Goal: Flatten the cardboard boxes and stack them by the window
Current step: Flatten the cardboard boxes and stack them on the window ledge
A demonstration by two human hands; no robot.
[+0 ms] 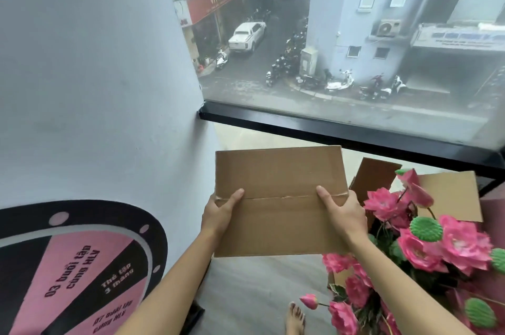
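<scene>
Thumbs lie flat across the top face of a brown cardboard box (278, 199), one on each side of its taped centre seam, while the other fingers wrap under the side edges out of sight. So each grip is clamped on the box: the left hand (220, 213) at the left edge, the right hand (343, 211) at the right edge. The box is closed, not flattened, and held level in the air in front of the person, above the grey floor (254, 293) and near the window (341, 42), whose black frame runs just beyond its far edge. Right of the held box, an open cardboard box (453, 192) stands by the window with one flap raised. A cluster of pink artificial lotus flowers (426, 247) with green seed pods crowds in front of it and beside the right forearm. On the left, a white wall carries a pink-and-black prize wheel (79, 269) with printed text. A bare foot (295, 319) shows on the floor below.
</scene>
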